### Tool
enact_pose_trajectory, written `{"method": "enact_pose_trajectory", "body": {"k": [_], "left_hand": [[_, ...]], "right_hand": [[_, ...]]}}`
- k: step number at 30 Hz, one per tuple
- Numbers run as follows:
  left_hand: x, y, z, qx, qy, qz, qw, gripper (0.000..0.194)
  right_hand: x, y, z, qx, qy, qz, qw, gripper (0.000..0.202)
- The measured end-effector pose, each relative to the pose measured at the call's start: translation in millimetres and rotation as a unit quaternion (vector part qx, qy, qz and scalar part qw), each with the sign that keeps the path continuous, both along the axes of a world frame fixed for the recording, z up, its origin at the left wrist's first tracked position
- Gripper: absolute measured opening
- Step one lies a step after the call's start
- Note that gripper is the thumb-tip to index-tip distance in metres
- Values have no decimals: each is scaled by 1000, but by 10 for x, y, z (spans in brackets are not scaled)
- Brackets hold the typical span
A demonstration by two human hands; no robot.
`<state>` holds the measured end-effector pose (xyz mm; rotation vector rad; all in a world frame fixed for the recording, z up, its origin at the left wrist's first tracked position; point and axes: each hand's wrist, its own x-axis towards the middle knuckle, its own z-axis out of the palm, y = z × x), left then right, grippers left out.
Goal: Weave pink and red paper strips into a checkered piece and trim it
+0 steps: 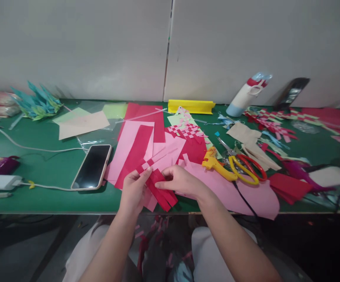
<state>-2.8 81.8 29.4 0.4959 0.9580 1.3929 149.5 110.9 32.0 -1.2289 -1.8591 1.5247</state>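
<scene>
Red paper cut into strips (164, 196), crossed at its upper end by pink strips in a small checkered weave, lies between my hands near the table's front edge. My left hand (135, 187) pinches the woven end, its thumb on top. Over the red strips, my right hand (181, 182) has its thumb and fingers closed on a part of them. Beneath and behind are pink sheets (166, 150) and red sheets (158, 133). A finished-looking checkered piece in pink and red (187, 131) rests just beyond.
On the left are a phone (91, 167), cables and a white charger (3, 182). To the right lie a yellow glue gun (221, 168), yellow- and red-handled scissors (246, 172) and red paper (290, 187). A bottle (244, 98) stands near the wall.
</scene>
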Motion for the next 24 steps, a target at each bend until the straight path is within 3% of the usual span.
{"method": "enact_pose_trajectory", "body": {"k": [12,24], "left_hand": [[-44,-11,-36,-37,43,-40,998,27],[41,-15,-3,-29,18,-1,999,27]], "right_hand": [[17,39,-27,-10,22,-10,1000,35],[22,-6,65,11,-31,-2,999,31]]}}
